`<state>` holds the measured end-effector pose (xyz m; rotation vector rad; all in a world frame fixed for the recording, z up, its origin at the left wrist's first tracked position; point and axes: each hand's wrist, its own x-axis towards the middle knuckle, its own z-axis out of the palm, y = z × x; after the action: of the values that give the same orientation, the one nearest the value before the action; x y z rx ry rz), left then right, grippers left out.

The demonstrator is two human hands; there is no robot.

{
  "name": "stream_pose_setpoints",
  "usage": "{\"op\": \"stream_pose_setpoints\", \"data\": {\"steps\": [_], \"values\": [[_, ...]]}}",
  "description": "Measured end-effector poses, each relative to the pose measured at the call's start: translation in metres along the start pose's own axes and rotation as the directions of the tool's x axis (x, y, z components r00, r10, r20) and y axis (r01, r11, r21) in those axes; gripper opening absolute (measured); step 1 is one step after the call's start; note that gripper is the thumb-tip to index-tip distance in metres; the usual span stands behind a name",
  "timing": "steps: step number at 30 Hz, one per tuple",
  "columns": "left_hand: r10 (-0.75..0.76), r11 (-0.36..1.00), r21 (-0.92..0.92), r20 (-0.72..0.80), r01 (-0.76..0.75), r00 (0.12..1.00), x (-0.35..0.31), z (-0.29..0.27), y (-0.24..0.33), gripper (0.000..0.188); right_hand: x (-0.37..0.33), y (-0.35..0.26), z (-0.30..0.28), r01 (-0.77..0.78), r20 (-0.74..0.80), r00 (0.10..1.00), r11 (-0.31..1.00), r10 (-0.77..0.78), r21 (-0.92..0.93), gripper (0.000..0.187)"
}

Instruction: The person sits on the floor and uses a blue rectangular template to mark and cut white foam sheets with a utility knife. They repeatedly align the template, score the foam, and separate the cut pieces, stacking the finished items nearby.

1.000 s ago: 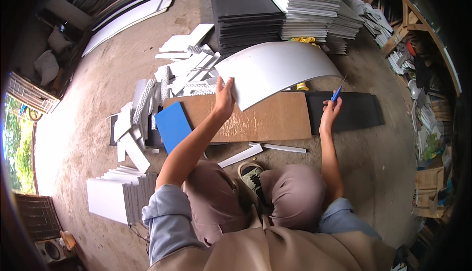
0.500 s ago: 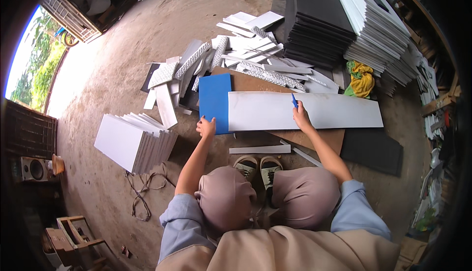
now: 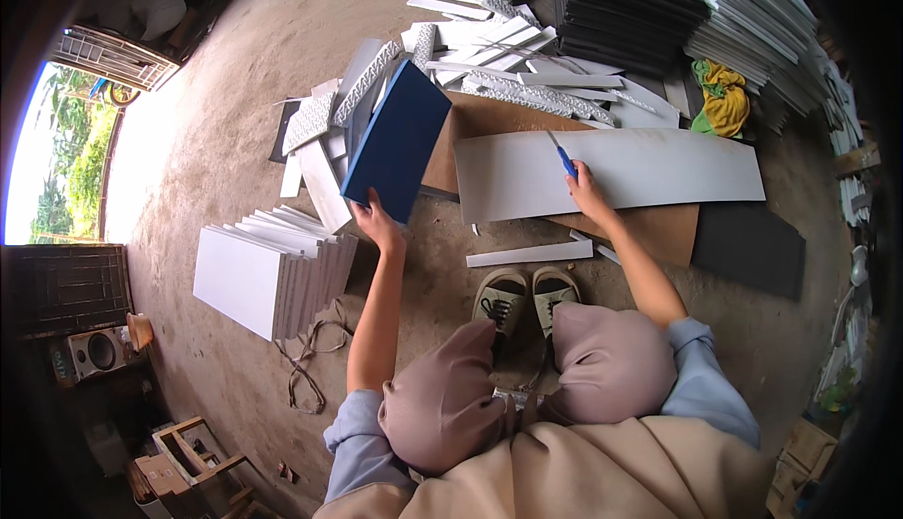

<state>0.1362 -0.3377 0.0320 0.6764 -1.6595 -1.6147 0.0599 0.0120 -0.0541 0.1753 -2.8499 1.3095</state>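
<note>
My left hand [image 3: 379, 222] grips the lower edge of a blue rectangular board [image 3: 399, 138], which is tilted up off the work surface. A blue-handled knife [image 3: 564, 159] with a thin blade is held in my right hand [image 3: 590, 190], its tip pointing away from me. Under that hand a long white board [image 3: 658, 166] lies across a brown sheet [image 3: 670, 233]. Left of my left arm stands a stack of white rectangular pieces [image 3: 240, 279], their edges uneven.
Beyond the boards lies a heap of white offcuts [image 3: 489, 48]. Black sheets [image 3: 625, 20] and white sheets [image 3: 752, 25] are stacked at far right, near a yellow-green cloth [image 3: 722, 100]. A black piece [image 3: 752, 246], a white strip [image 3: 530, 254] and a cord [image 3: 303, 373] lie on the floor.
The blue board has been lifted and tilted in my left hand, clear of the white board's left end. My right hand still holds the knife, whose blade now shows.
</note>
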Motion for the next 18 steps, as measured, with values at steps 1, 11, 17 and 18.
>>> {"op": "stream_pose_setpoints", "data": {"steps": [1, 11, 17, 18], "values": [[0.050, 0.992, 0.113, 0.010, -0.051, 0.999, 0.008, 0.007, 0.017, 0.027, 0.007, 0.009, -0.017, -0.043, -0.027, 0.999, 0.999, 0.044, 0.023, 0.031], [-0.134, 0.990, 0.019, 0.367, 0.136, 0.921, 0.016, 0.055, -0.006, 0.042, -0.016, 0.096, -0.113, -0.325, -0.338, 0.915, 0.900, 0.221, -0.291, 0.040], [-0.157, 0.875, 0.475, 0.456, -0.090, 0.876, -0.018, 0.092, -0.069, 0.051, -0.015, 0.063, -0.103, -0.334, -0.408, 0.905, 0.790, 0.116, -0.515, 0.049], [-0.149, 0.740, 0.643, 0.443, -0.197, 0.884, -0.021, 0.091, -0.070, 0.053, -0.014, 0.045, -0.099, -0.322, -0.423, 0.904, 0.751, 0.063, -0.577, 0.050]]}}
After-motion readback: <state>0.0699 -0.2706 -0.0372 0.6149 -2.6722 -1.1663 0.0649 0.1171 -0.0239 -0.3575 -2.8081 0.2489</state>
